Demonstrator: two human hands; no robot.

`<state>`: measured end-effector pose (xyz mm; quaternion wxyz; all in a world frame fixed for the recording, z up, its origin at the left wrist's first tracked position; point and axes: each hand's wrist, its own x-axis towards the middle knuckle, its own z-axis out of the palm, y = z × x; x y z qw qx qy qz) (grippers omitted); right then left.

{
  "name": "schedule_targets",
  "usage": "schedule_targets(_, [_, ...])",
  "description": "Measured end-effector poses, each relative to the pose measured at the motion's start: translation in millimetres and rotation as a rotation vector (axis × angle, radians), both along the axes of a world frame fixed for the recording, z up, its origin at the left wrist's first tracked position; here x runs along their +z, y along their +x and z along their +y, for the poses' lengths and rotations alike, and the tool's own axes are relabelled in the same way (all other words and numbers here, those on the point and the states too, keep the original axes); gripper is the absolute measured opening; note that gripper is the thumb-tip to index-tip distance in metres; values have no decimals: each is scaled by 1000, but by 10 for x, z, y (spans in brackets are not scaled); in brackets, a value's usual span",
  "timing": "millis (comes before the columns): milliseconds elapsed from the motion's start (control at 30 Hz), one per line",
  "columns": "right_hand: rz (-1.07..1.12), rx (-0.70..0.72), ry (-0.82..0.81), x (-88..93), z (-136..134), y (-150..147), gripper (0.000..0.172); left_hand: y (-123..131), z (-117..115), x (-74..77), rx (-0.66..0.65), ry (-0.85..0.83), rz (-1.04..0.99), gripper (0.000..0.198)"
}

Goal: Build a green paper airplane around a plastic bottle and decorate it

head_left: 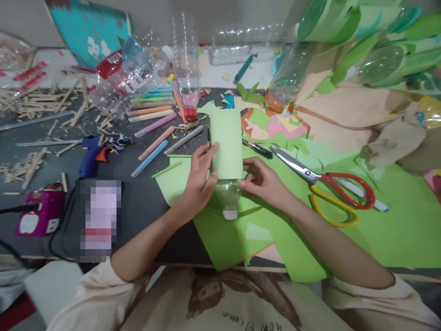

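Observation:
A clear plastic bottle (pixel 228 195) lies with its white cap toward me, its body wrapped in light green paper (pixel 226 142). My left hand (pixel 201 177) grips the wrapped bottle from the left, fingers along the paper and thumb near its lower edge. On the other side, my right hand (pixel 259 181) has its thumb and bent fingers at the bottle's right edge, by the end of the paper. Beneath the bottle are sheets of brighter green paper (pixel 275 234).
Scissors (pixel 310 174) with red and yellow handles lie at right, near a black pen (pixel 257 149). Markers (pixel 155 150), a blue glue gun (pixel 91 156) and wooden sticks (pixel 34 165) are at left. Clear bottles (pixel 186 59) stand behind; green paper-covered bottles (pixel 382 64) are at the back right.

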<state>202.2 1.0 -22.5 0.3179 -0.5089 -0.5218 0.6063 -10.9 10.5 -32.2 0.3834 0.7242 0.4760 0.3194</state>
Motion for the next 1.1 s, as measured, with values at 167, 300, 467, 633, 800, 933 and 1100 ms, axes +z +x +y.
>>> schedule_targets(167, [0, -7, -5, 0, -13, -15, 53, 0, 1, 11, -42, 56, -4, 57])
schedule_targets(300, [-41, -31, 82, 49, 11, 21, 41, 18, 1, 34, -21, 27, -12, 64])
schedule_targets(467, [-537, -242, 571, 77, 159, 173, 10, 20, 5, 6, -16, 84, -7, 56])
schedule_targets(633, [-918, -184, 683, -17, 288, 260, 14, 31, -6, -75, -8, 144, 21, 51])
schedule_targets(800, [-1002, -154, 671, -90, 363, 275, 13, 39, -24, -94, 1, 122, 30, 52])
schedule_targets(933, [-963, -127, 661, -15, 442, 383, 16, 22, -20, -85, -7, 114, 15, 51])
schedule_targets(1100, [-1082, -167, 590, 245, 476, 688, 14, 11, -6, -90, -6, 88, 9, 53])
